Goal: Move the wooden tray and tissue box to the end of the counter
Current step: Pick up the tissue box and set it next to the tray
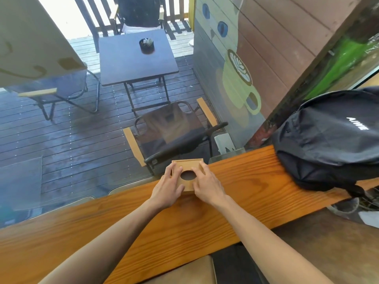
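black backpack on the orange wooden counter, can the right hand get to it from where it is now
Probably yes: the right hand rests on the small wooden tissue box, and only bare orange wooden counter lies between it and the black backpack.

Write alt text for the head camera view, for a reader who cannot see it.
Both hands, left hand and right hand, grip the sides of a wooden tissue box on a wooden counter facing a window. A black backpack sits on the counter to the right; patio chairs and a table show outside.
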